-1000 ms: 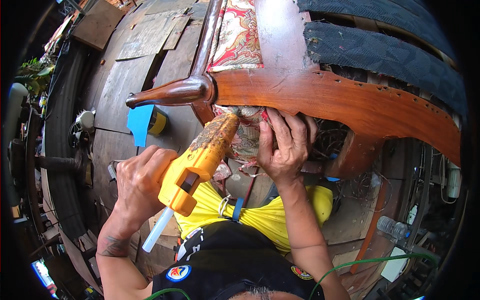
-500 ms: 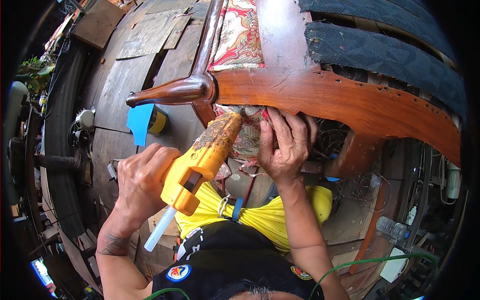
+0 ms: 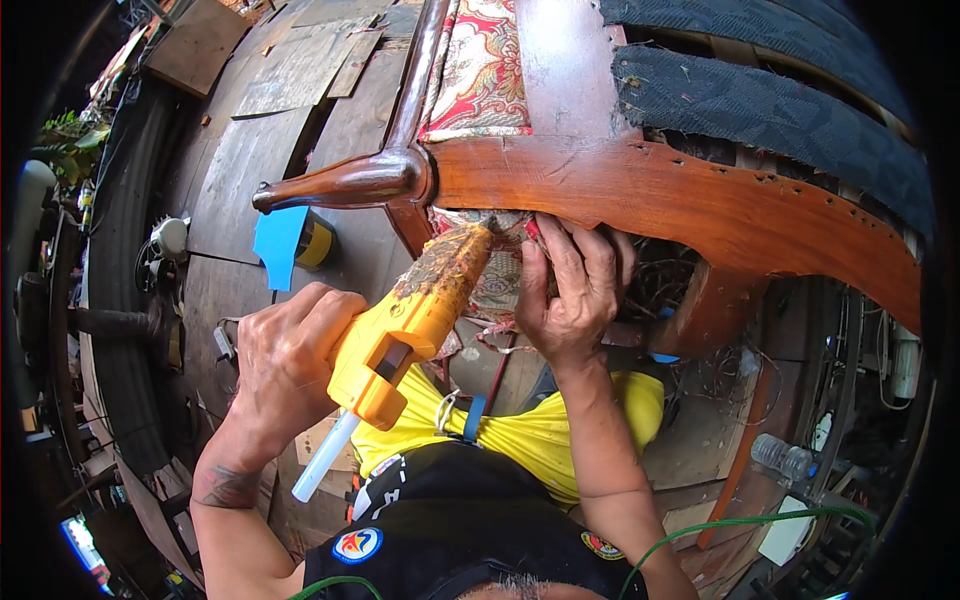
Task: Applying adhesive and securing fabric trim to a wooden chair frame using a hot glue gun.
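My left hand [image 3: 292, 352] is wrapped round the handle of a yellow hot glue gun [image 3: 405, 335], its body crusted with dark residue. A whitish glue stick [image 3: 327, 457] sticks out of its rear end. The nozzle points up and right, at the patterned red and cream fabric [image 3: 497, 282] under the chair's wooden rail [image 3: 600, 185]. There my right hand [image 3: 577, 285] has its fingers bent up against the rail's lower edge, beside a small bit of red fabric trim [image 3: 534, 230]. Whether the fingertips pinch the trim is partly hidden.
A carved wooden chair leg [image 3: 335, 184] juts left from the frame. Dark blue webbing straps [image 3: 770, 120] cross the seat. A blue piece [image 3: 281, 248] leans by a dark container on the plank floor [image 3: 235, 290]. A plastic bottle [image 3: 783, 457] lies at right, near a green cord [image 3: 745, 521].
The glue gun has shifted slightly right and up, its nozzle now closer to my right fingers. My right hand stays nearly in place at the trim.
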`<action>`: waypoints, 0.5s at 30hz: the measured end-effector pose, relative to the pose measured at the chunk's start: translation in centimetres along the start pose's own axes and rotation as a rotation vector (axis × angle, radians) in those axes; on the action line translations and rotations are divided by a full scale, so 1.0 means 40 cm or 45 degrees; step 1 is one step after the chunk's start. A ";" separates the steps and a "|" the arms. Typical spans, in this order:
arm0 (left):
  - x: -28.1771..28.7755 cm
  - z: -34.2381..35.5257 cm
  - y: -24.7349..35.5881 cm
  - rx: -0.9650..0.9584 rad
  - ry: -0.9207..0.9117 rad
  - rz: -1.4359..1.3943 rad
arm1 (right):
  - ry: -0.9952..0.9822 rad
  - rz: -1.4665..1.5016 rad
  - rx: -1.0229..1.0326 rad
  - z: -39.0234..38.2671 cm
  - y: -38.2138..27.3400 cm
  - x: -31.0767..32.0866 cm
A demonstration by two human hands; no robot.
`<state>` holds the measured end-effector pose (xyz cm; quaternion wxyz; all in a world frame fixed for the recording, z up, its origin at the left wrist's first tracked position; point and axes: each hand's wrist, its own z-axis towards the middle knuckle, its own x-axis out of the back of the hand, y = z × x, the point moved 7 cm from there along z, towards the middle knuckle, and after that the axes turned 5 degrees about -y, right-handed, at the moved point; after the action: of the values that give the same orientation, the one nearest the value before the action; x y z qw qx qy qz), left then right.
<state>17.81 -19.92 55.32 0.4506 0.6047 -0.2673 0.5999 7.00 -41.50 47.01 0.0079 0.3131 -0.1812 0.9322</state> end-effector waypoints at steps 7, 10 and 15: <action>0.005 -0.012 -0.006 0.015 0.013 0.012 | -0.023 0.034 0.020 0.008 -0.010 0.008; 0.006 -0.014 -0.008 0.026 0.019 0.013 | -0.019 0.035 0.022 0.010 -0.010 0.008; 0.008 -0.013 -0.009 0.044 0.013 0.015 | -0.020 -0.005 0.009 0.002 0.002 -0.001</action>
<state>17.90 -19.22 55.50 0.4380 0.6077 -0.2583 0.6100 7.08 -41.61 47.01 0.0072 0.3207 -0.1774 0.9304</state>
